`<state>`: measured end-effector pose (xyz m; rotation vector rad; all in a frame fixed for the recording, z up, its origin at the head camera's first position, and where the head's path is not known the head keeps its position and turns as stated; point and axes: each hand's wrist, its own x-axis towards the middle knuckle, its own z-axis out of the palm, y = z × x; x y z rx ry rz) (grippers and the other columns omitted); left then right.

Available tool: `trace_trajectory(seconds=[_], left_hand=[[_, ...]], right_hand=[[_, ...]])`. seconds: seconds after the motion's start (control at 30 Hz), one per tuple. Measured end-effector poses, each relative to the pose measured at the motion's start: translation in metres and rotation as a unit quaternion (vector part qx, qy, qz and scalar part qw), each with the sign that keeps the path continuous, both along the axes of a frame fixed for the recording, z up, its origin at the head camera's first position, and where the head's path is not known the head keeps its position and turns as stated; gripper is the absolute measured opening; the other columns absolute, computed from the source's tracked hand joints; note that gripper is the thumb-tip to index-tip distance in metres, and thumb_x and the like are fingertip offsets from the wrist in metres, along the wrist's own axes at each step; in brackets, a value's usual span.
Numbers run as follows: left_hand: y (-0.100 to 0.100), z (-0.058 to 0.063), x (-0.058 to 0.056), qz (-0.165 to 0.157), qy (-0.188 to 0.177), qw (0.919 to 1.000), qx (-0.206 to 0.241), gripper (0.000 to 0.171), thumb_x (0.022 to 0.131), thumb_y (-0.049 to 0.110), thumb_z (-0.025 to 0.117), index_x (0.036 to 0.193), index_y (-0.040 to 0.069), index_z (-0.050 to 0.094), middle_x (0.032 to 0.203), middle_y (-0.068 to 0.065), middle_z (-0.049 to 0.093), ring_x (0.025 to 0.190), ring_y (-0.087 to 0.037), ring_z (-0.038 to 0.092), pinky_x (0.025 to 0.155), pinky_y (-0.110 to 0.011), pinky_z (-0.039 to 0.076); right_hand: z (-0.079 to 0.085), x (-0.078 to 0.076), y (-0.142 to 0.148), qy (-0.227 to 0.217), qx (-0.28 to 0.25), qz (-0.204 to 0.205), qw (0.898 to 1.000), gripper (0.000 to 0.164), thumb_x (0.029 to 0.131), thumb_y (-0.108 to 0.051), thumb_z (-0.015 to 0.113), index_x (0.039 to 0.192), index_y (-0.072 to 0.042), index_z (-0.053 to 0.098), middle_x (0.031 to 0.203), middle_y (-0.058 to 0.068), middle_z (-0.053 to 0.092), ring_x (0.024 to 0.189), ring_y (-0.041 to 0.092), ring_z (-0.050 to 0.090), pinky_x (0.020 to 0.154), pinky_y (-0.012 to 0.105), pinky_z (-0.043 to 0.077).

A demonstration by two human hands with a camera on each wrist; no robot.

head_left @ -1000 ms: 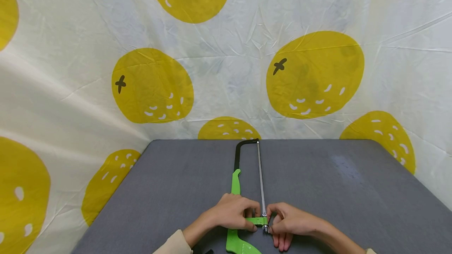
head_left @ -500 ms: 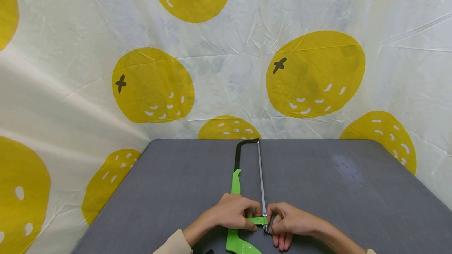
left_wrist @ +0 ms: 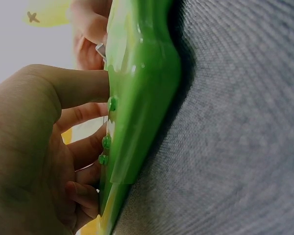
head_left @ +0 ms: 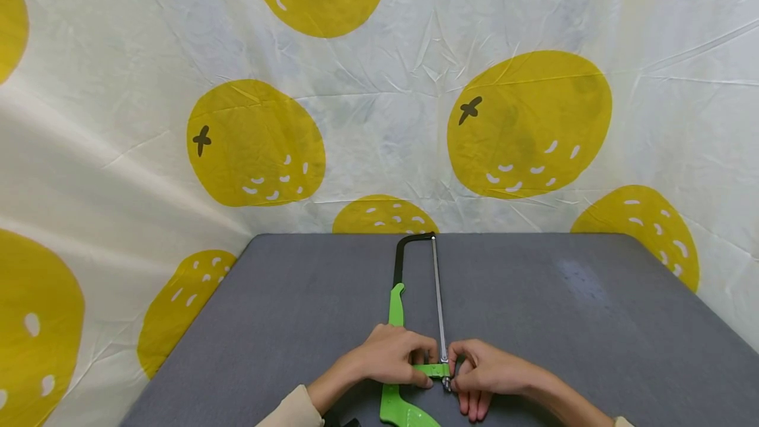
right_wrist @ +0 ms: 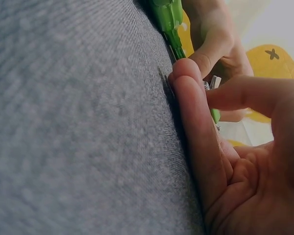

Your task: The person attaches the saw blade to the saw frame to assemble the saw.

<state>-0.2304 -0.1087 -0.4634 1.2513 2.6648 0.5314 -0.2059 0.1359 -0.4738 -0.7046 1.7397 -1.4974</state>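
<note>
A hacksaw (head_left: 396,308) with a green handle and black front frame lies flat on the grey table, its blade (head_left: 439,302) on the right side. My left hand (head_left: 388,356) reaches over the frame and grips the short green crosspiece (head_left: 431,370) between thumb and fingers. At the near end of the blade sits a small metal wing nut (head_left: 447,384). Thumb and index finger of my right hand (head_left: 492,371) pinch it, while the other fingers rest on the table. In the right wrist view the wing nut (right_wrist: 215,82) shows beside the index finger, partly hidden.
The grey table (head_left: 534,321) extends around the saw, with a pale smudge at right. A white cloth with yellow fruit print (head_left: 528,124) hangs behind it and along the sides. A small dark object (head_left: 352,423) pokes in at the bottom edge, near the left sleeve.
The wing nut shows at a slightly different angle between my right fingertips. Both hands and the hacksaw stay in nearly the same place.
</note>
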Motion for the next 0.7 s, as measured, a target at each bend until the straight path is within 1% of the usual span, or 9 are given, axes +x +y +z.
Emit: trace_trajectory(seconds=[0.13, 0.23, 0.37, 0.43, 0.5, 0.6, 0.7], left_hand=[[0.0004, 0.0003, -0.0003, 0.0, 0.001, 1.0, 0.0, 0.015, 0.086, 0.043, 0.08, 0.093, 0.035, 0.068, 0.071, 0.025, 0.061, 0.06, 0.012, 0.049, 0.055, -0.02, 0.038], [0.0003, 0.0007, 0.0002, 0.002, 0.004, 1.0, -0.002, 0.016, 0.085, 0.043, 0.08, 0.092, 0.035, 0.068, 0.071, 0.025, 0.06, 0.06, 0.011, 0.049, 0.055, -0.02, 0.038], [0.0002, 0.0009, 0.001, 0.004, 0.006, 1.0, -0.001, 0.016, 0.085, 0.042, 0.08, 0.092, 0.035, 0.068, 0.07, 0.025, 0.061, 0.06, 0.012, 0.049, 0.056, -0.02, 0.038], [0.0002, 0.001, 0.0013, 0.004, 0.004, 1.0, 0.001, 0.015, 0.085, 0.042, 0.08, 0.093, 0.035, 0.068, 0.071, 0.025, 0.061, 0.06, 0.012, 0.049, 0.056, -0.02, 0.038], [0.0004, 0.0011, 0.0015, 0.004, 0.004, 1.0, 0.001, 0.015, 0.085, 0.042, 0.08, 0.093, 0.035, 0.069, 0.071, 0.025, 0.062, 0.061, 0.012, 0.05, 0.056, -0.02, 0.038], [0.0009, 0.0011, 0.0018, 0.005, 0.007, 1.0, 0.001, 0.016, 0.085, 0.042, 0.08, 0.092, 0.035, 0.069, 0.072, 0.026, 0.062, 0.061, 0.013, 0.05, 0.057, -0.02, 0.037], [0.0013, 0.001, 0.0018, 0.005, 0.011, 0.9999, 0.0, 0.016, 0.084, 0.043, 0.081, 0.092, 0.035, 0.068, 0.071, 0.026, 0.062, 0.061, 0.013, 0.049, 0.056, -0.02, 0.037]], right_hand=[[0.0036, 0.0009, -0.0004, -0.006, 0.008, -0.007, 1.0, 0.014, 0.095, -0.01, 0.061, 0.105, -0.001, 0.056, 0.067, 0.001, 0.07, 0.052, 0.004, 0.068, 0.049, 0.022, 0.055], [0.005, 0.0011, -0.0006, -0.008, 0.008, -0.009, 1.0, 0.017, 0.099, -0.017, 0.064, 0.104, -0.002, 0.058, 0.066, -0.001, 0.071, 0.051, 0.003, 0.068, 0.048, 0.022, 0.054], [0.0027, 0.0008, -0.001, 0.001, 0.013, -0.018, 1.0, 0.02, 0.099, -0.02, 0.067, 0.095, -0.002, 0.061, 0.063, -0.002, 0.07, 0.05, 0.003, 0.067, 0.047, 0.021, 0.053], [0.0019, 0.0014, -0.0012, 0.006, 0.013, -0.021, 1.0, 0.025, 0.099, -0.021, 0.067, 0.091, 0.002, 0.063, 0.063, -0.002, 0.069, 0.05, 0.003, 0.067, 0.047, 0.021, 0.053], [0.0016, 0.0023, -0.0013, 0.01, 0.015, -0.023, 1.0, 0.033, 0.1, -0.022, 0.067, 0.088, 0.009, 0.063, 0.063, -0.002, 0.069, 0.05, 0.003, 0.067, 0.047, 0.021, 0.053], [0.0014, 0.0035, -0.0015, 0.013, 0.014, -0.024, 1.0, 0.044, 0.1, -0.022, 0.066, 0.091, 0.021, 0.06, 0.063, -0.003, 0.068, 0.05, 0.002, 0.067, 0.046, 0.02, 0.052], [0.0015, 0.0041, -0.0014, 0.014, 0.01, -0.021, 1.0, 0.05, 0.101, -0.022, 0.066, 0.091, 0.027, 0.058, 0.062, -0.005, 0.068, 0.05, 0.001, 0.066, 0.046, 0.02, 0.052]])
